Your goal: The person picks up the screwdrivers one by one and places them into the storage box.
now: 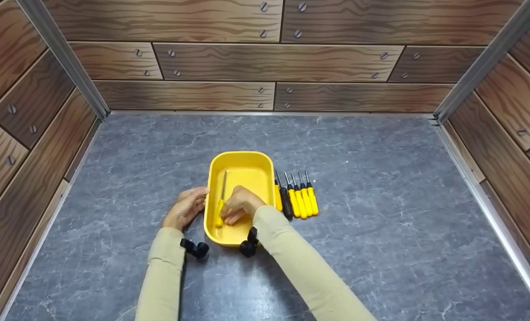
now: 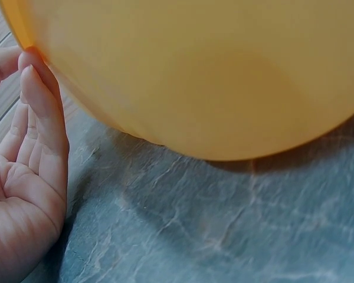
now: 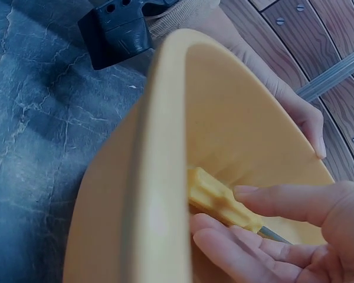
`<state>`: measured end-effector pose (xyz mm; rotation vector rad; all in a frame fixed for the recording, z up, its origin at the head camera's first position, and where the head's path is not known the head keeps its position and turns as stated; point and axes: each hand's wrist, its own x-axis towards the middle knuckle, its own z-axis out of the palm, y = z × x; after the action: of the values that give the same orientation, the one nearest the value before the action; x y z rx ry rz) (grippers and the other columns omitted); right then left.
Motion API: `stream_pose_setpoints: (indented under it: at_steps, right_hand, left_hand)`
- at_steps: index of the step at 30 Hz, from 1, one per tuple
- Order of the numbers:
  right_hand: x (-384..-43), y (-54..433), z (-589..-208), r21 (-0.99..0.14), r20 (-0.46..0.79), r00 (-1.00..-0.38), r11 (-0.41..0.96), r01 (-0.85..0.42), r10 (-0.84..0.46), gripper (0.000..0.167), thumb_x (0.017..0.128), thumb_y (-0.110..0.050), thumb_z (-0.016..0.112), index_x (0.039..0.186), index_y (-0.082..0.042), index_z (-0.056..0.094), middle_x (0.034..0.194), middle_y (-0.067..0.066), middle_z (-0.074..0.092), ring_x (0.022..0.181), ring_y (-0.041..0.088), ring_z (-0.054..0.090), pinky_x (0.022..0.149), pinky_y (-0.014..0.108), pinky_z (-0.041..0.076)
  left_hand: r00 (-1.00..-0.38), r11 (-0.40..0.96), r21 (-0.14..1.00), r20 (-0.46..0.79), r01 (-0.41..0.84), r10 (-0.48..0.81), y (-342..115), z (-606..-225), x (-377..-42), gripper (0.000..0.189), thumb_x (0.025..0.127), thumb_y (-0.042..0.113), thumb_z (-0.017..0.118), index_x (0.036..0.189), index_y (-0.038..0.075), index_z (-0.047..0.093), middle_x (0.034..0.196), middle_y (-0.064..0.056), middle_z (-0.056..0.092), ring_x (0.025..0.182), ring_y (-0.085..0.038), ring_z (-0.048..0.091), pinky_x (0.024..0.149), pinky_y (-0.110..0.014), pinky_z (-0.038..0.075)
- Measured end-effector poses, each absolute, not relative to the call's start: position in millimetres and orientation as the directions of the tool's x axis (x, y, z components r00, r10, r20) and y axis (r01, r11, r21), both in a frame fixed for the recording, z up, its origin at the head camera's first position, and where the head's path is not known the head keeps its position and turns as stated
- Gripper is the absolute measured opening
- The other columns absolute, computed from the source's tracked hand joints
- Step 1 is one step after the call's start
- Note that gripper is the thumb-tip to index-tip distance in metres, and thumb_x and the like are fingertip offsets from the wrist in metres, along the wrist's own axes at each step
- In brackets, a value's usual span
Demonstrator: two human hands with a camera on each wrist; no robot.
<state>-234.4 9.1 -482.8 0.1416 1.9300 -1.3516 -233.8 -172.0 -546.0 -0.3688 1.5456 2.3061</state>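
A yellow tray (image 1: 242,161) stands on the grey marbled surface. Inside it, along the left wall, lies a screwdriver (image 1: 220,209) with a yellow handle and a metal shaft. My right hand (image 1: 242,205) reaches down into the tray. In the right wrist view the thumb lies at one side of the yellow handle (image 3: 215,197) and loosely extended fingers (image 3: 224,247) lie at the other. My left hand (image 1: 186,205) touches the tray's left side from outside, fingertips at the rim; its palm (image 2: 23,200) faces the camera in the left wrist view.
Several screwdrivers lie side by side just right of the tray: yellow-handled ones (image 1: 303,200) and a black-handled one (image 1: 286,205), shafts pointing away. Wood-patterned walls (image 1: 278,62) with metal edge strips enclose the surface at the back and both sides.
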Motion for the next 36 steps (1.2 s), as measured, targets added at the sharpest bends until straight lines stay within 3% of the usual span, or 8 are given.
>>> stream_pose_setpoints:
  at_steps: [9,16,23,30,33,36]
  right_hand:
    - [-233.3,12.8,-481.7,-0.781,-0.608,-0.720,0.413,0.468,-0.335,0.016,0.072,0.008,0.065,0.086,0.014,0.071,0.052,0.011,0.063,0.046,0.017,0.063,0.051,0.029,0.059]
    - [-236.8,10.7,-475.4,-0.737,-0.648,-0.706,0.466,0.489,-0.284,0.008,0.073,0.008,0.069,0.080,0.008,0.071,0.071,0.021,0.073,0.047,0.017,0.064,0.064,0.034,0.061]
    - [-236.8,12.2,-468.1,-0.738,-0.650,-0.695,0.472,0.482,-0.308,0.007,0.076,0.006,0.070,0.082,0.010,0.070,0.052,0.009,0.064,0.046,0.017,0.064,0.062,0.032,0.061]
    - [-235.4,18.0,-457.9,-0.764,-0.622,-0.698,0.469,0.443,-0.355,0.012,0.079,0.002,0.071,0.088,0.010,0.071,0.058,0.012,0.068,0.049,0.014,0.065,0.076,0.038,0.059]
    - [-234.7,21.1,-455.0,-0.773,-0.612,-0.701,0.464,0.433,-0.366,0.004,0.079,0.000,0.071,0.080,0.004,0.070,0.058,0.011,0.069,0.049,0.013,0.065,0.074,0.037,0.060]
    - [-233.1,24.4,-452.7,-0.784,-0.601,-0.704,0.450,0.427,-0.379,0.013,0.080,0.001,0.071,0.069,-0.002,0.064,0.054,0.005,0.065,0.049,0.012,0.064,0.070,0.035,0.060]
  left_hand:
    - [-0.907,-0.314,0.851,-0.392,-0.421,0.153,-170.7,-546.4,-235.0,0.011,0.093,0.009,0.054,0.089,0.008,0.065,0.072,0.005,0.067,0.064,-0.004,0.059,0.063,-0.015,0.051]
    - [-0.909,-0.337,0.845,-0.388,-0.416,0.148,-171.6,-545.5,-234.7,0.012,0.094,0.008,0.055,0.089,0.008,0.065,0.072,0.005,0.068,0.063,-0.003,0.060,0.062,-0.014,0.052]
    - [-0.911,-0.336,0.847,-0.387,-0.412,0.140,-174.2,-544.0,-232.6,0.013,0.094,0.008,0.055,0.087,0.009,0.066,0.073,0.005,0.069,0.064,-0.003,0.060,0.062,-0.014,0.051]
    - [-0.908,-0.328,0.846,-0.395,-0.420,0.143,-174.6,-544.5,-232.9,0.017,0.094,0.007,0.053,0.083,0.011,0.066,0.071,0.006,0.068,0.062,-0.002,0.058,0.061,-0.013,0.049]
    - [-0.907,-0.329,0.845,-0.393,-0.421,0.150,-174.4,-545.1,-233.0,0.020,0.094,0.007,0.052,0.082,0.012,0.066,0.071,0.006,0.069,0.062,-0.002,0.059,0.060,-0.012,0.049]
    - [-0.909,-0.325,0.849,-0.386,-0.417,0.158,-174.0,-545.7,-232.7,0.021,0.095,0.007,0.051,0.081,0.012,0.067,0.070,0.006,0.069,0.062,-0.002,0.060,0.059,-0.012,0.049]
